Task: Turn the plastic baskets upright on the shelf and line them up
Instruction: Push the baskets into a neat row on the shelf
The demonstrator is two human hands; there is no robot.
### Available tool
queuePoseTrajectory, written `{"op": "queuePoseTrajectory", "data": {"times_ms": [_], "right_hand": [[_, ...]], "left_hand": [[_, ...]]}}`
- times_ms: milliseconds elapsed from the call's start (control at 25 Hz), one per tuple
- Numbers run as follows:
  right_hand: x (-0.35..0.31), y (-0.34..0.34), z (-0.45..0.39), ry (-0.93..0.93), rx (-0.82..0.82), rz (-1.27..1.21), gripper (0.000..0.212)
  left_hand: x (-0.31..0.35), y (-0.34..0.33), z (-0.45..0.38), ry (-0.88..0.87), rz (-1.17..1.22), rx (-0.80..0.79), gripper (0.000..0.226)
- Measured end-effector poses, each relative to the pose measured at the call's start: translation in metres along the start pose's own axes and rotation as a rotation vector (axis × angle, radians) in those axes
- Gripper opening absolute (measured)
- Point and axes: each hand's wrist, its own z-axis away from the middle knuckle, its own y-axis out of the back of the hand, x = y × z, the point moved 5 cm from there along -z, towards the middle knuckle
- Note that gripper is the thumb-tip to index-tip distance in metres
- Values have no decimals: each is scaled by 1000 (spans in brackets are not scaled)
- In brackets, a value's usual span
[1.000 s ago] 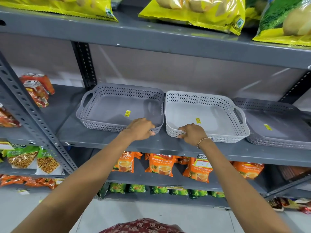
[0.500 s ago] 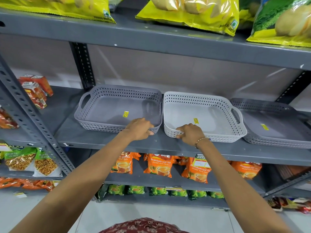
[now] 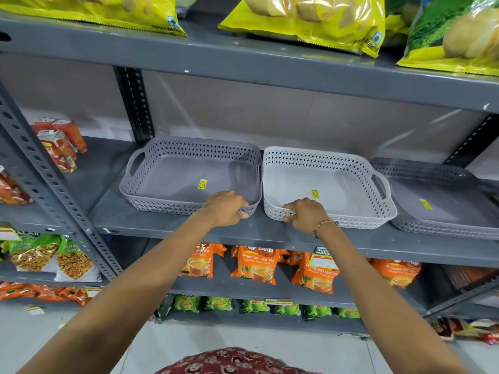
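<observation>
Three shallow perforated plastic baskets stand on the grey metal shelf [image 3: 283, 238]. The grey basket [image 3: 172, 184] on the left sits upright, and my left hand [image 3: 225, 207] grips its front rim near the right corner. Touching it on the right is the white basket [image 3: 343, 184], also upright, with my right hand [image 3: 306, 214] closed on its front-left rim. A third grey basket [image 3: 442, 203] lies bottom-up at the far right, its flat base with a yellow sticker facing up, partly tucked behind the white one.
Red cartons [image 3: 58, 144] stand at the shelf's left end behind a slanted perforated post [image 3: 51, 182]. Yellow and green snack bags [image 3: 310, 20] overhang the shelf above. Orange tea packets [image 3: 258, 263] fill the shelf below.
Both hands keep their grip on the basket rims. The grey and white baskets have barely shifted; the view has drifted slightly.
</observation>
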Motion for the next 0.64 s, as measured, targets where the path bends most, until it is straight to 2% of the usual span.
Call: {"op": "queuePoseTrajectory", "data": {"times_ms": [320, 520, 640], "right_hand": [[-1, 0, -1, -7, -21, 5, 36], [-1, 1, -3, 4, -97, -22, 27], [-1, 3, -2, -9, -116, -47, 38]], "left_hand": [[-3, -2, 0, -12, 7, 3, 26], [-4, 0, 0, -26, 3, 11, 25], [-5, 0, -1, -34, 16, -3, 26]]}}
